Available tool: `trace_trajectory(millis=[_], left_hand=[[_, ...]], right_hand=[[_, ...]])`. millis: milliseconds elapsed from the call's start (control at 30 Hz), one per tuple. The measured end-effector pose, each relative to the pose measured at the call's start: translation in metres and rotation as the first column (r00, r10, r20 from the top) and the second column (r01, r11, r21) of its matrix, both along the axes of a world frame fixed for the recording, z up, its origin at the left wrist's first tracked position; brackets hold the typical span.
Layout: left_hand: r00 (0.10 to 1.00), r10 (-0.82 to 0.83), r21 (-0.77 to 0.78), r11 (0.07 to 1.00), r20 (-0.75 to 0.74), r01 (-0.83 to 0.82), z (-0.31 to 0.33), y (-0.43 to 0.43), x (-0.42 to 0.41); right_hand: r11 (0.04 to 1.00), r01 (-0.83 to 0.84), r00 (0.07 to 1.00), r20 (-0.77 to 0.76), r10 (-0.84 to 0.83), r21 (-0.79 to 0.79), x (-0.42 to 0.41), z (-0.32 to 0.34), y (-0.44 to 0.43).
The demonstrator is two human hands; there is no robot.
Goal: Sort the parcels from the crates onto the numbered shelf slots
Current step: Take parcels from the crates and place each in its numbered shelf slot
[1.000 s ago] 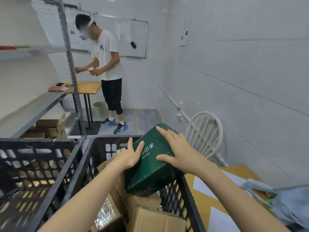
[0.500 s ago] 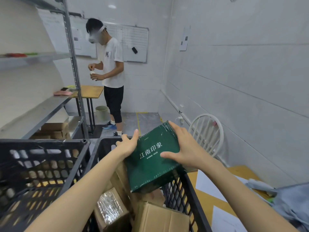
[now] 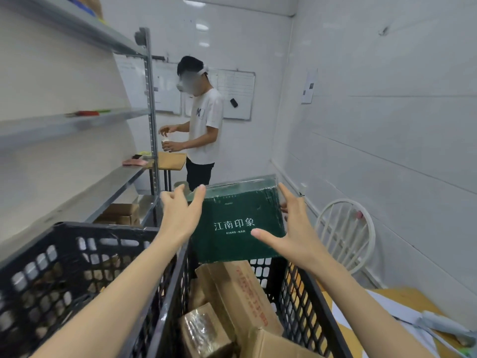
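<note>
Green parcel box (image 3: 237,223), marked "KIANG-NAN", was held above the right-hand black crate (image 3: 296,290), w/ brown cartons (image 3: 240,293) beneath. Left hand (image 3: 178,215) pressed flat-fingered on its left side. Right hand (image 3: 296,228) clasped the right edge, thumb across the front. Stiff card, film-wrapped, so prob. slick; weight unclear; best gripped at both side walls. Underside, back & shelf (image 3: 113,187) slot nos. not visible.
</note>
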State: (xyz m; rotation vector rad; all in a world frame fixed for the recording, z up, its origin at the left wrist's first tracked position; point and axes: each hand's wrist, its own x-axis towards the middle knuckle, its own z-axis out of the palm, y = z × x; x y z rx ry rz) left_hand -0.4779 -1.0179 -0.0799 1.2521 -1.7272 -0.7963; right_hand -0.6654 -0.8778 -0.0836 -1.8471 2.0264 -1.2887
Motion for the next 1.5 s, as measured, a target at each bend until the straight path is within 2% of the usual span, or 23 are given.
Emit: trace_trajectory(millis=[100, 267, 467, 600, 700, 833, 1033, 1267, 1367, 1500], left_hand=[[0.999, -0.031, -0.059, 0.998, -0.018, 0.029, -0.003, -0.001, 0.022], [0.997, -0.056, -0.049, 0.997, 0.059, 0.059, -0.022, 0.002, 0.038], [0.962, -0.039, -0.073, 0.995, 0.27, 0.061, -0.035, -0.006, 0.042], [0.903, -0.039, -0.087, 0.993, 0.428, 0.084, -0.036, -0.014, 0.044], [0.861, -0.062, -0.043, 0.994, 0.504, 0.097, -0.035, -0.018, 0.045], [0.817, -0.114, 0.035, 0.993, 0.566, 0.115, -0.035, -0.018, 0.046], [0.769, -0.149, 0.097, 0.989, 0.622, 0.114, -0.041, -0.01, 0.045], [0.808, -0.17, 0.156, 0.983, 0.564, 0.099, -0.037, -0.012, 0.048], [0.788, -0.165, 0.191, 0.98, 0.593, 0.061, -0.036, -0.008, 0.044], [0.814, -0.23, 0.207, 0.969, 0.534, 0.138, -0.026, 0.009, 0.046]], right_hand=[[1.0, -0.022, 0.998, 0.063, 0.021, 0.014, 0.01, -0.016, 0.0], [0.997, -0.035, 0.999, 0.036, 0.033, 0.068, 0.024, -0.038, -0.003], [0.996, -0.014, 1.0, 0.017, 0.012, 0.088, 0.027, -0.032, -0.006], [0.997, -0.013, 0.998, 0.056, 0.009, 0.08, 0.031, -0.023, -0.011], [0.997, 0.034, 0.996, 0.074, -0.039, 0.076, 0.033, -0.017, -0.012], [0.989, 0.087, 0.996, -0.013, -0.086, 0.12, 0.035, -0.014, -0.011], [0.975, 0.127, 0.988, -0.106, -0.109, 0.184, 0.036, -0.014, -0.007], [0.95, 0.154, 0.986, -0.107, -0.129, 0.273, 0.042, -0.008, -0.002], [0.94, 0.171, 0.983, -0.11, -0.144, 0.295, 0.046, -0.009, 0.0], [0.929, 0.178, 0.984, -0.07, -0.164, 0.323, 0.051, -0.013, 0.004]])
